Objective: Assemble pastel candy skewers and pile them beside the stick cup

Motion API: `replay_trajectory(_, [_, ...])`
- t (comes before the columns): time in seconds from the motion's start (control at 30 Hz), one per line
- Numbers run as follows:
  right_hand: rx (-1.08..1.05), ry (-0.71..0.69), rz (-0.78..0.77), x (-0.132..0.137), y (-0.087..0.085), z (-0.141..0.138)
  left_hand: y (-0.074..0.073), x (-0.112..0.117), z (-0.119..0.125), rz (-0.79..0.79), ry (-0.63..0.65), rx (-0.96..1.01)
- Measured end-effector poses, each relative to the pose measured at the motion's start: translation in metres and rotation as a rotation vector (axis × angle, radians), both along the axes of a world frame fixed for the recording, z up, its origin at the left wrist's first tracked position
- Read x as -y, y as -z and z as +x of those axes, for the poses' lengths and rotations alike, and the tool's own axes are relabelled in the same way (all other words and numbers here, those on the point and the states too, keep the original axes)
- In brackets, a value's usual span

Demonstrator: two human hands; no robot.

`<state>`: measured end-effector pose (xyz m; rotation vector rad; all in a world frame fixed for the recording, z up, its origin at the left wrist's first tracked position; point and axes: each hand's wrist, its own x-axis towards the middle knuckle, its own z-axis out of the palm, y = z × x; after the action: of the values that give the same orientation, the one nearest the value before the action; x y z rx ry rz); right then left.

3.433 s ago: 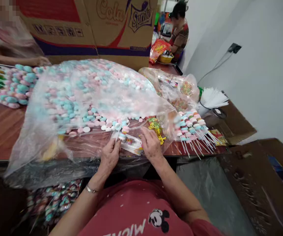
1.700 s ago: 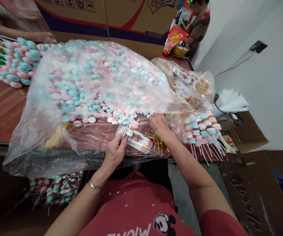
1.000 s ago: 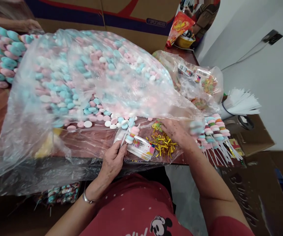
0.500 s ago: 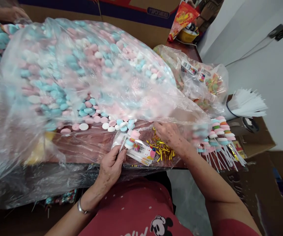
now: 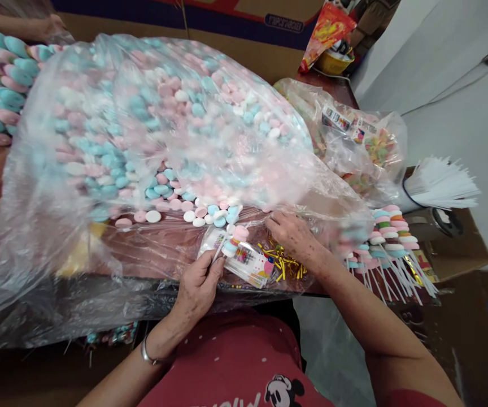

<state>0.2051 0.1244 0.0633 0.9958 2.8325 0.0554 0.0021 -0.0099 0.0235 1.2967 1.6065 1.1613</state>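
Note:
My left hand point(image 5: 197, 282), a bracelet at its wrist, is closed around the white stick of a candy skewer point(image 5: 230, 247). The skewer's soft pink, white and blue candy pieces point up and away from me. Beneath it lie printed clear plastic wrappers point(image 5: 250, 265). To the right, my right hand point(image 5: 293, 236) rests over a pile of gold twist ties point(image 5: 284, 267), fingers bent and pressed together at the pile's far edge. What those fingertips pinch, if anything, is hidden. Loose candies point(image 5: 216, 215) spill from a large clear plastic bag point(image 5: 235, 152) just beyond.
Finished candy skewers point(image 5: 392, 234) lie at the table's right. Behind them stand a bundle of white sticks point(image 5: 443, 183) and a bag of colourful candies point(image 5: 354, 135). More stacked candies point(image 5: 2, 90) and another person's arm point(image 5: 27, 28) appear at far left. A cardboard box point(image 5: 244, 48) blocks the back.
The view has shifted slightly, so most things sit a little further right. Both hands keep almost the same places, the left still holding the candy skewer and the right still at the twist ties.

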Motion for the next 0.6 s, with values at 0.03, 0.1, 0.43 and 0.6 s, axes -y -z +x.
replay_trajectory(0.03, [-0.003,-0.01,-0.009,0.0,-0.001,0.0,0.0,0.0,0.0,0.004,0.001,-0.002])
replay_trajectory(0.1, [-0.028,-0.008,-0.03,-0.002,-0.001,0.0,0.0,0.0,0.0,0.012,0.006,-0.007])
replay_trajectory(0.43, [-1.153,0.479,-0.797,0.005,0.009,-0.009,0.0,-0.004,0.001,0.018,0.063,-0.007])
replay_trajectory(0.6, [-1.455,0.623,-1.192,0.013,0.012,-0.021,0.001,-0.003,0.001,-0.006,0.059,-0.015])
